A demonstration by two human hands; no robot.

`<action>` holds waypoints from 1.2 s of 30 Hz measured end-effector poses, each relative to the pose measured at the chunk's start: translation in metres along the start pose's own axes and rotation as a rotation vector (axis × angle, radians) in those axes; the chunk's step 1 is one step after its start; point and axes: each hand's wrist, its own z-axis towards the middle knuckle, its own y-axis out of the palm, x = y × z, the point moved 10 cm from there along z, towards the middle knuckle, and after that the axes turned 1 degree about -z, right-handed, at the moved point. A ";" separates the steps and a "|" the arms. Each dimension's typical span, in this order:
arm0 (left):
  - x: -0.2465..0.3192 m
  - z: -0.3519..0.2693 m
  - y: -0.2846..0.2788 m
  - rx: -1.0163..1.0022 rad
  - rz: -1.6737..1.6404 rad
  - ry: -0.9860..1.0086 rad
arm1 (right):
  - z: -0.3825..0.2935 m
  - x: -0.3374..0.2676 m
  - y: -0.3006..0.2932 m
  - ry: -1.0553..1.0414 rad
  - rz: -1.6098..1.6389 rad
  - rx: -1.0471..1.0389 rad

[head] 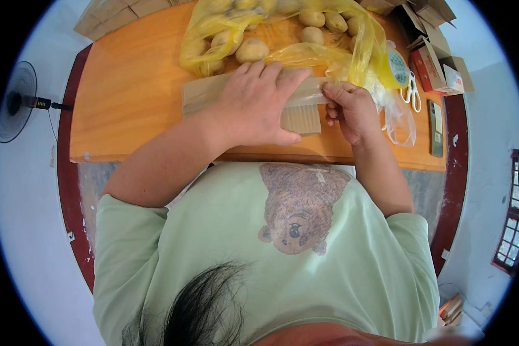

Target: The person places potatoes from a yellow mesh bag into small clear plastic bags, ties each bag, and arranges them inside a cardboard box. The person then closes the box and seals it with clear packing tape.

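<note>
A flat piece of brown cardboard lies near the front edge of the wooden table. Across it runs a strip of clear packing tape. My left hand rests on the cardboard and tape, palm down with its fingers spread. At the cardboard's right side, my right hand pinches the end of the tape between thumb and fingers. The left hand hides the middle of the cardboard.
Behind the cardboard, a yellow plastic bag holds several potatoes. To the right are a tape roll, white-handled scissors, a clear plastic bag and a smartphone. Opened cardboard boxes stand at the back right.
</note>
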 end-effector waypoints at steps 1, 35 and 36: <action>0.000 0.000 0.000 0.005 -0.019 0.009 | 0.001 0.004 -0.002 0.013 0.006 -0.006; 0.005 0.000 0.003 -0.025 0.041 0.087 | 0.023 0.005 -0.005 0.107 -0.004 -0.151; 0.005 0.000 0.004 -0.028 0.042 0.085 | 0.023 0.005 -0.002 0.105 0.012 -0.164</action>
